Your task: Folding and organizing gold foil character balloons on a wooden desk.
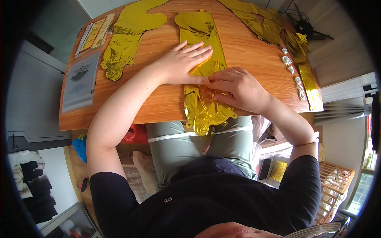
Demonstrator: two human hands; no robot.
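A flat gold foil balloon point(196, 29) lies lengthwise in the middle of the wooden table, its lower end with small tabs hanging over the near edge. My left hand point(186, 61) rests flat across it, fingers spread toward the far right. Just beside the left thumb, my right hand point(240, 89) is closed with bent fingers on the wrinkled lower part of the foil. The fingertips partly hide what they pinch. Another flat gold foil balloon point(131, 23) with a curved top lies to the left.
More gold foil balloons point(264, 23) lie at the far right, one along the right edge. Several small white bundles point(286, 60) form a row beside it. A clear plastic sleeve point(80, 81) and a printed card point(95, 33) lie at left. A black stand with a cable point(303, 25) is at the back right.
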